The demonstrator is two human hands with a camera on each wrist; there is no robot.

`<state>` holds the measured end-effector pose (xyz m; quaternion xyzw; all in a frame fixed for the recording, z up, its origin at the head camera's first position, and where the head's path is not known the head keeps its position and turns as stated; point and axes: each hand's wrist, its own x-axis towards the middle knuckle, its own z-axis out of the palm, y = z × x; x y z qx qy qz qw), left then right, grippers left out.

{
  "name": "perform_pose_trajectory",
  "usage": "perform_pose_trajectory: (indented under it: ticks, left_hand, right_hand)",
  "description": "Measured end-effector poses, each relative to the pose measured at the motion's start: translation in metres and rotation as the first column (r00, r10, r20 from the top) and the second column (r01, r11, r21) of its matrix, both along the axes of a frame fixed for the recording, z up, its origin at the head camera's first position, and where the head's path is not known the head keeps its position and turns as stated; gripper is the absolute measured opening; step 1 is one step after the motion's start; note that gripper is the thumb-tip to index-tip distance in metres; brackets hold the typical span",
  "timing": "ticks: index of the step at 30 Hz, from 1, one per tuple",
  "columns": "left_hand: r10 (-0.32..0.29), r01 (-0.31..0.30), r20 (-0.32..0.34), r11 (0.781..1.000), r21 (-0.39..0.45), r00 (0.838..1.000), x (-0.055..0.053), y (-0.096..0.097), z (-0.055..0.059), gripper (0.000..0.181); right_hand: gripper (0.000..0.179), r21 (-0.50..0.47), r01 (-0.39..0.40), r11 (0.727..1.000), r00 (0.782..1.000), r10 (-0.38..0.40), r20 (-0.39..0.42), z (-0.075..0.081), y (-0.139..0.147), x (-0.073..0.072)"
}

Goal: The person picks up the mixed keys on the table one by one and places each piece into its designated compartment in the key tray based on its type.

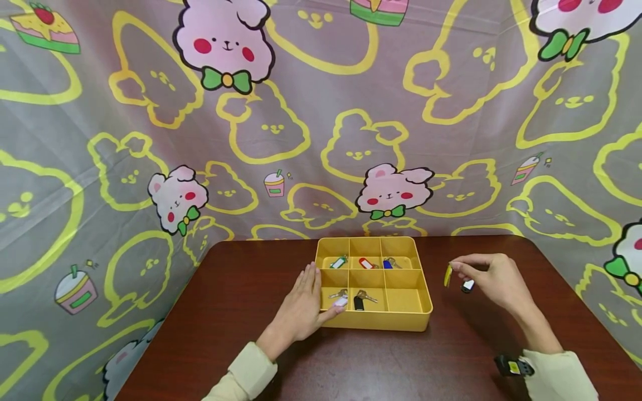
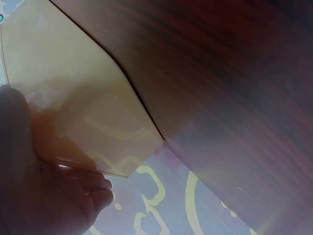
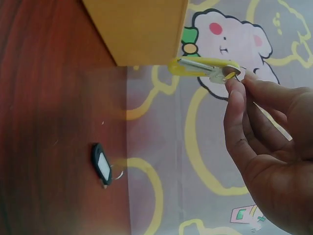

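My right hand [image 1: 496,278] pinches a key with a yellow tag [image 1: 448,275] between thumb and fingertips, held up to the right of the yellow divided box [image 1: 373,320]. In the right wrist view the key [image 3: 195,64] lies along its tag. My left hand [image 1: 300,309] rests against the box's left side, fingers straight along the wall and thumb at the front rim. Tagged keys lie in the box: green tag [image 1: 338,262], red tag [image 1: 366,263] and blue tag [image 1: 388,264] in the back row, white tag [image 1: 341,301] and black tag [image 1: 359,302] in front.
Another black tag with a white label [image 3: 101,164] lies on the brown table [image 1: 241,289], right of the box and beneath my right hand. A patterned curtain [image 1: 321,139] with cartoon bunnies surrounds the table's back and sides.
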<state>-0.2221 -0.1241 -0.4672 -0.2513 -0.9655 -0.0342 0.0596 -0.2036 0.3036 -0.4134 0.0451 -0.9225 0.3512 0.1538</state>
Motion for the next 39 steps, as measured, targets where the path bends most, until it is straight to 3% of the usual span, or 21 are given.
perform_pose_trajectory:
  ticks: [10,18,26,39]
  left_hand:
    - [-0.004,0.003,-0.031,1.000,-0.013,1.000,0.000,0.000,-0.002,0.112]
    - [-0.004,0.004,-0.027,1.000,-0.001,1.000,-0.001,0.000,-0.002,0.112]
    - [-0.008,0.008,-0.031,1.000,0.005,0.999,-0.001,0.000,-0.003,0.112]
    - [-0.008,0.008,-0.018,1.000,0.015,1.000,0.001,0.000,-0.003,0.111]
  right_hand:
    - [0.020,-0.052,-0.019,0.998,0.999,0.020,0.035,0.013,-0.012,-0.003]
    - [0.018,-0.029,-0.024,0.999,1.000,0.024,0.001,0.021,-0.023,-0.007]
    - [0.018,-0.075,-0.070,0.995,0.998,0.070,-0.003,0.024,-0.032,-0.011]
    - [0.018,-0.063,-0.087,0.994,0.996,0.089,0.026,0.028,-0.045,-0.015]
